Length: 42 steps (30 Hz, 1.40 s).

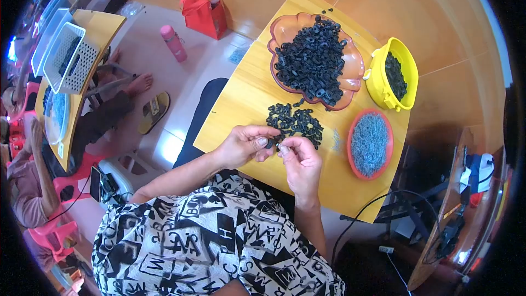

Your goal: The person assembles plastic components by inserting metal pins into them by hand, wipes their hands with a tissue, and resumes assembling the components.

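Observation:
My left hand [245,145] is closed, with a small black part [269,143] between thumb and fingers. Right beside it, my right hand [301,164] pinches at the fingertips; whatever it grips is too small to name. Both hands meet over the near part of the yellow wooden table [246,93]. Just beyond the fingers lies a loose pile of small black parts [296,120]. A scalloped orange bowl [353,60] farther back is heaped with similar black pieces. To the right, a red oval dish [350,156] holds many thin grey-blue pieces that look like screws.
A yellow bucket [375,85] with black parts stands at the table's right edge. A black cable [350,230] runs at lower right. On the floor are a pink bottle [174,44] and a red bag [204,16]. Another person sits left, by a table with a white basket [76,68].

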Motion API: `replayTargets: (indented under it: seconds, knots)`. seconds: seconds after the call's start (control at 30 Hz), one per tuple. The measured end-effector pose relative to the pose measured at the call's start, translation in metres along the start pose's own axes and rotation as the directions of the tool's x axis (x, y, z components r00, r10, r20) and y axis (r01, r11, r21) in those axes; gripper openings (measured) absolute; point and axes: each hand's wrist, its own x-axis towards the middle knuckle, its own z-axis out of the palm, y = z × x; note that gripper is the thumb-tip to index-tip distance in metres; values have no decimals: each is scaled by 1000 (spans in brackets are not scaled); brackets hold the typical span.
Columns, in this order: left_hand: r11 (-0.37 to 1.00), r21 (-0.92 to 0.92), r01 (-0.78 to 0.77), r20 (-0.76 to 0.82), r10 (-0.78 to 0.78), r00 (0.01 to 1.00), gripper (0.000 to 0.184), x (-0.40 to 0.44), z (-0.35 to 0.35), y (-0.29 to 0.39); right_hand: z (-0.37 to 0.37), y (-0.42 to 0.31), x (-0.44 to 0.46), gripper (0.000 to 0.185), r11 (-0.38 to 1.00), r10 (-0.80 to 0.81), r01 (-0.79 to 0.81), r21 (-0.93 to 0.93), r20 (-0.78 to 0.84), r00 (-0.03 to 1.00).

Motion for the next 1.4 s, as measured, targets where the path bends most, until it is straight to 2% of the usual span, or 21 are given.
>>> replayTargets:
  seconds: [0.17,0.3,0.4,0.6,0.73,0.93,1.23,1.3,1.33,1.37,1.4]
  knots:
    - [987,-154,41,30,-37,999,15,5,-1,10,5,2,1,9,1000,-7,6,-28,-28,1000]
    - [978,-205,-31,65,46,997,11,12,-7,5,10,7,2,9,992,-49,41,-121,-67,997]
    - [939,-344,21,125,24,992,14,13,-14,2,13,8,4,8,973,-127,113,-203,-59,990]
    - [906,-421,48,75,-18,997,20,7,-10,6,22,7,8,9,954,-184,170,-248,-34,982]
    - [942,-336,1,30,10,999,19,7,-9,5,26,3,10,10,906,-250,224,-360,-26,968]
    - [986,-122,-113,-54,107,993,17,6,-4,0,26,-12,9,15,838,-242,187,-512,-41,969]
    - [987,20,-161,-58,161,985,17,6,-7,-7,23,-3,11,9,744,-342,306,-594,56,938]
    - [988,28,-153,-58,154,986,16,6,-7,-5,20,2,12,7,929,-121,115,-352,3,993]
    - [988,39,-152,-61,154,986,16,6,-7,-5,17,6,13,7,976,-4,5,-216,2,1000]
    - [987,49,-151,-64,154,986,16,6,-7,-5,14,8,17,8,991,8,-2,-134,44,999]
    - [987,60,-150,-67,154,986,16,6,-6,-6,11,11,18,9,991,18,-11,-136,46,999]
